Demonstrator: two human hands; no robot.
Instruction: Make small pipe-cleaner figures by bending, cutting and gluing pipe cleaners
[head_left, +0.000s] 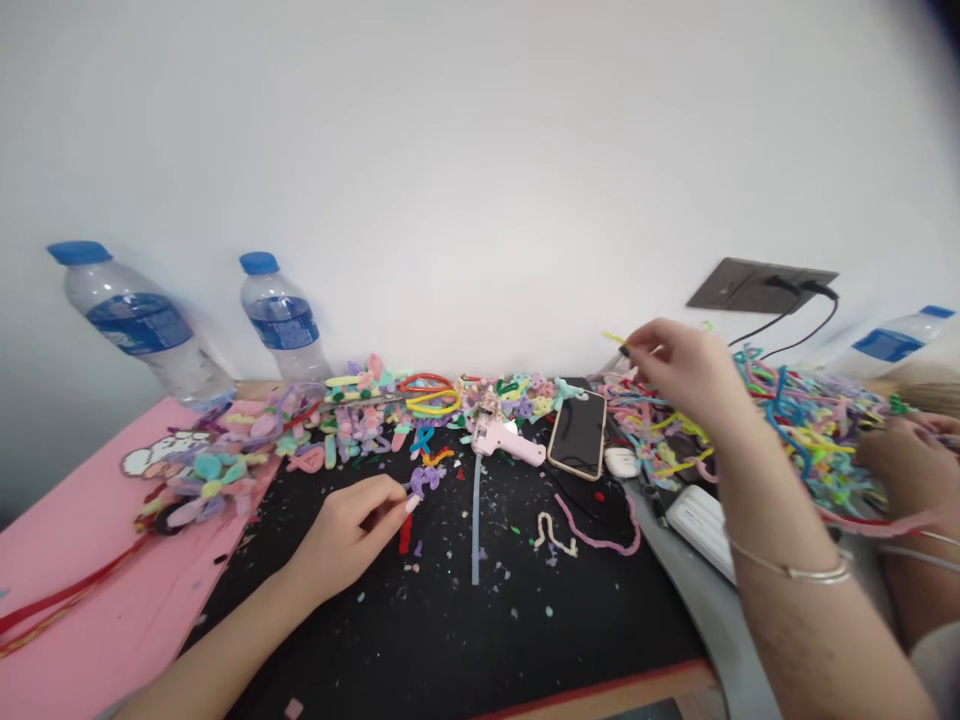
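Observation:
Low over the black mat (360, 640), my left hand (360, 535) has its thumb and forefinger closed on a small purple pipe-cleaner shape (425, 483). A red pipe-cleaner piece (405, 535) lies just below those fingertips. Raised at the right, my right hand (675, 370) pinches a short yellow pipe cleaner (614, 337), its tip pointing left. Beneath that hand spreads a tangled heap of colourful pipe cleaners (679, 450). Between my hands a pink glue gun (517, 443) lies on its side, a long translucent glue stick (475, 520) extending from it toward me.
A phone (577, 435), a white earbud case (621, 461) and a white power bank (701, 530) lie at right. Finished pipe-cleaner pieces (367, 425) line the wall. Two water bottles (281, 320) stand left. Another person's hand (904, 450) works at far right.

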